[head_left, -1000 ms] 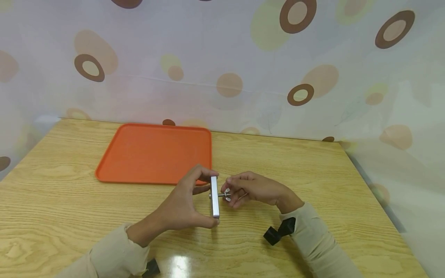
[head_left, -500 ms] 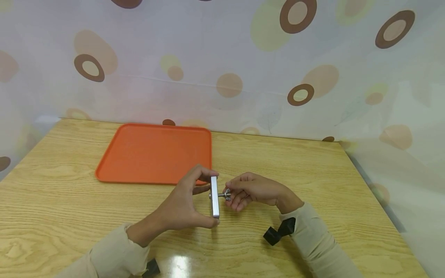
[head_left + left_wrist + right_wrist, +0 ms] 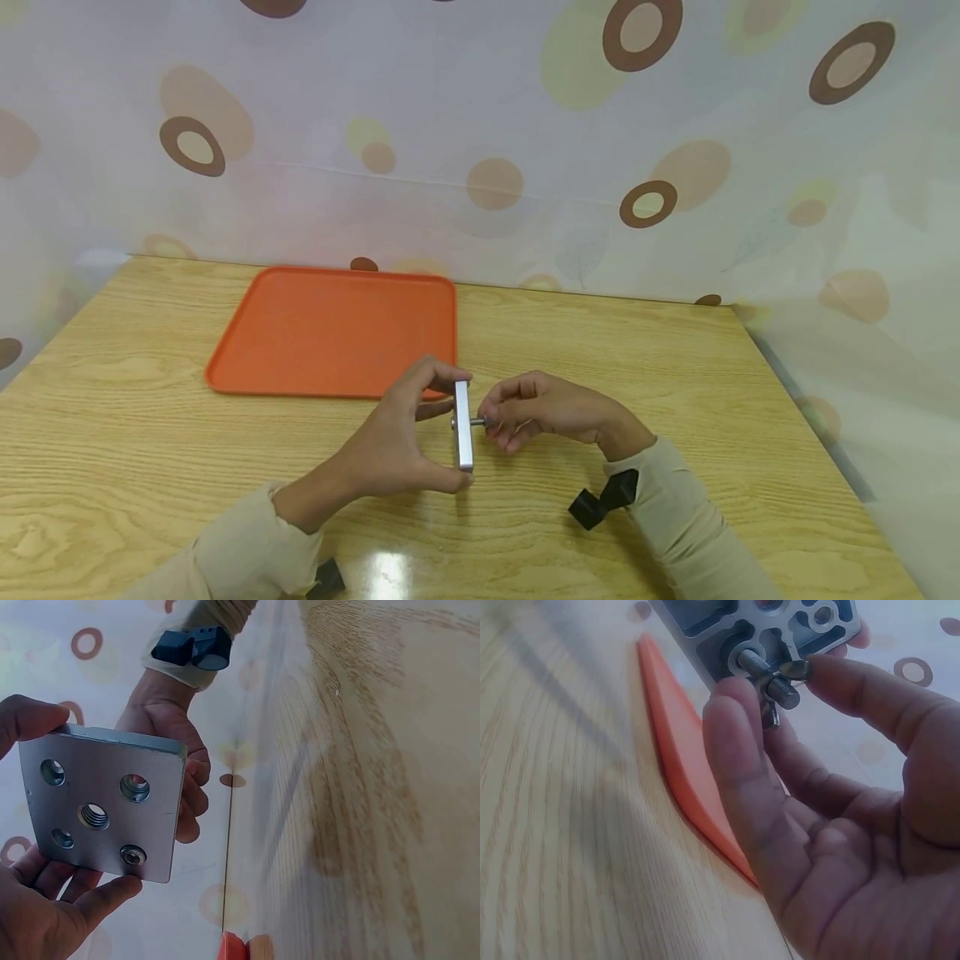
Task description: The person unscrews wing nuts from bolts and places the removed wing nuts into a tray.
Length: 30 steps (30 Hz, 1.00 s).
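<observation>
Metal plate (image 3: 463,429) is gripped between the left hand's (image 3: 382,442) fingers (image 3: 441,371) and thumb (image 3: 444,478).

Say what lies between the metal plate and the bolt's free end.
A wing nut and a bare stretch of the bolt, seen in the right wrist view.

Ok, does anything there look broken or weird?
Nothing looks broken or spilled. A bit lopsided, though: the held plate has just one bolt, off-centre, and its nut sits out along it, not against the plate.
</observation>
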### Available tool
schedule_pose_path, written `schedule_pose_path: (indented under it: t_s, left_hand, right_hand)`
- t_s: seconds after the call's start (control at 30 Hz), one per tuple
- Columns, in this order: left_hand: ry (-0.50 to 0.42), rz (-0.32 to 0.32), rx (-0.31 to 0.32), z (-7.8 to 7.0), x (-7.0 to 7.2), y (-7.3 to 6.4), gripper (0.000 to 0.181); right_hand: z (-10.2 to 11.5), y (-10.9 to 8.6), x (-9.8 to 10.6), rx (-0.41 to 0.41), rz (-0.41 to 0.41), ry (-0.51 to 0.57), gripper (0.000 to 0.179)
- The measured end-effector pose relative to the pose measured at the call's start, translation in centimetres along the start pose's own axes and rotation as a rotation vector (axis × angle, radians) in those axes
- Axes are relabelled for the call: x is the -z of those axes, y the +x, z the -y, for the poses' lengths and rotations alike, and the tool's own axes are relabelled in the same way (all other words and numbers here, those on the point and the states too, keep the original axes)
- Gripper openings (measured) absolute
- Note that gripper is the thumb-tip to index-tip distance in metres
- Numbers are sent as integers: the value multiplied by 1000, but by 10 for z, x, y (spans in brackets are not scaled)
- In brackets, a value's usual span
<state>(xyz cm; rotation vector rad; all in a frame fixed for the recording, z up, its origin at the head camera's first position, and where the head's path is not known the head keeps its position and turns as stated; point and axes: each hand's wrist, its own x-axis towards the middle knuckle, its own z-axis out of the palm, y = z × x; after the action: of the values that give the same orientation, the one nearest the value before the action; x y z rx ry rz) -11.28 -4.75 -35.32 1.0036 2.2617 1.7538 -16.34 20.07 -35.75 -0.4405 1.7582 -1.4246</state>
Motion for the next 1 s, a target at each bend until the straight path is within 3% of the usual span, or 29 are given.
schedule_pose_path:
  t_s: [0.37,0.7,1.0]
  left_hand:
    - [-9,-6,22,-2,0,0,81]
    - [-10,-8,-2,0,0,0,80]
    - [-5,-6,-4,0,0,1,79]
  right_hand:
    - [-4,0,2,125,68,13,28]
    - [-1,1,0,-33,-20,57,36]
    - [1,-1,-1,-28,-11,33,34]
